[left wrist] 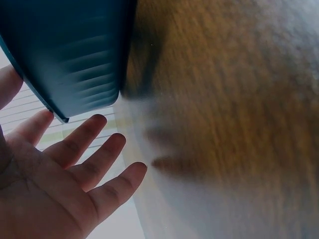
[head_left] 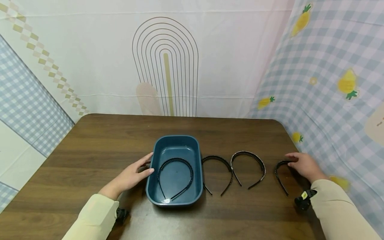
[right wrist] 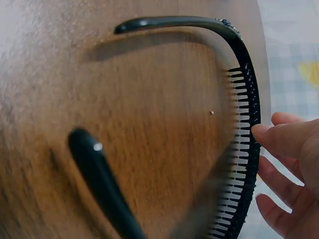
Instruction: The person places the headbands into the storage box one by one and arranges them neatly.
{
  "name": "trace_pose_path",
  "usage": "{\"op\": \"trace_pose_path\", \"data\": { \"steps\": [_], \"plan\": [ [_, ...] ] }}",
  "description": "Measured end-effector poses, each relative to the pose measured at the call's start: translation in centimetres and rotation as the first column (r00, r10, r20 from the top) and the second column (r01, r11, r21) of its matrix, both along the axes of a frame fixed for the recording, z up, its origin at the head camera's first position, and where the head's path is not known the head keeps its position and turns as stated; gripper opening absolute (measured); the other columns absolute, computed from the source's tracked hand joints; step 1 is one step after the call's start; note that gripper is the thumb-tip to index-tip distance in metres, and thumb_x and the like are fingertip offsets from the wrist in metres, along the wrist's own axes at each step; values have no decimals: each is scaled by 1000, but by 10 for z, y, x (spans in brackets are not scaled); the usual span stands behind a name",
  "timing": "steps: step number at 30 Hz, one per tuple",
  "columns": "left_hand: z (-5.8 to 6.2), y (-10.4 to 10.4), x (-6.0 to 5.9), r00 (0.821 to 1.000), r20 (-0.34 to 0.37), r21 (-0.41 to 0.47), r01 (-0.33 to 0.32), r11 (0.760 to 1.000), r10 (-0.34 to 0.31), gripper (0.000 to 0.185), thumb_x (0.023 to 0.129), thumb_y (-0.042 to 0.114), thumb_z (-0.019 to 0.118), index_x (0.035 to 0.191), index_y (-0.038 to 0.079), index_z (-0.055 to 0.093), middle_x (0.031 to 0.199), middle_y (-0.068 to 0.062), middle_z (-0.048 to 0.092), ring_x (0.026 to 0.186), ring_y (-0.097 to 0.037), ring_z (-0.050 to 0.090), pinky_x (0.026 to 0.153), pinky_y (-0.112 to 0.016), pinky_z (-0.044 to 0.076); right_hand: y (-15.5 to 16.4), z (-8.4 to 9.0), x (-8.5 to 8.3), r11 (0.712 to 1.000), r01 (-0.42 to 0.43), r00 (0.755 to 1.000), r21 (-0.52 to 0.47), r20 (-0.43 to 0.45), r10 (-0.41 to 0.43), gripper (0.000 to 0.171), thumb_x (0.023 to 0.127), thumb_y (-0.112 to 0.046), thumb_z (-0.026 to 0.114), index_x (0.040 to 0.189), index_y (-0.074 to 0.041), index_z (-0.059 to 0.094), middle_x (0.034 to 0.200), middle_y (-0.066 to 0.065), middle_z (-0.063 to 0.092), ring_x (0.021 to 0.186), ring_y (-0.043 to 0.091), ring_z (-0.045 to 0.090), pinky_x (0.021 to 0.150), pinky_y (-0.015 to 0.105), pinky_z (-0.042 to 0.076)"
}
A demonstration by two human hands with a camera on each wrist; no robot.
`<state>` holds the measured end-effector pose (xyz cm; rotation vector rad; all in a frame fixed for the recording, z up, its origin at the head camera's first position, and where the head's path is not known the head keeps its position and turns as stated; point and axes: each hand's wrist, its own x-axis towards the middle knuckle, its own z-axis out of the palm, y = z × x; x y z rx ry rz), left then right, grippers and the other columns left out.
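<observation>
Tabletop headband, ends toward person.

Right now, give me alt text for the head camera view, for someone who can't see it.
A person's left hand touches the side of a blue bin holding one black toothed headband, while the right hand rests on another headband at the right. Two more headbands lie between on the dark wooden table.

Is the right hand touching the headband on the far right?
Touching. In the right wrist view, a fingertip of the right hand rests on the toothed headband; no gap shows between them.
</observation>
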<state>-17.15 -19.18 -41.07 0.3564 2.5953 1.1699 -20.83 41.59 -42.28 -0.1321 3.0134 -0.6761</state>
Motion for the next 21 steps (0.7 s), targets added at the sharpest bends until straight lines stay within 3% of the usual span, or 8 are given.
{"op": "trace_pose_path", "data": {
  "steps": [8, 21],
  "plan": [
    [0, 0, 0, 1000, 1, -2, 1, 1000, -1, 69, 98, 41, 54, 155, 14, 24, 146, -24, 42, 135, -44, 36, 107, -61, 31, 0, 1, 0, 1000, -12, 999, 26, 38, 11, 32, 85, 3, 65, 115, 15, 60, 114, 34, 60, 106, 52, 54, 84, 57, 47],
    [0, 0, -1, 1000, 7, -7, -9, 1000, 9, 69, 98, 40, 54, 154, 14, 25, 146, -24, 41, 135, -45, 36, 106, -62, 31, 3, -3, -2, 999, -32, 999, 22, 21, 32, 26, 82, 10, 61, 108, 11, 66, 110, 34, 62, 106, 53, 53, 85, 58, 45]
  ]
}}
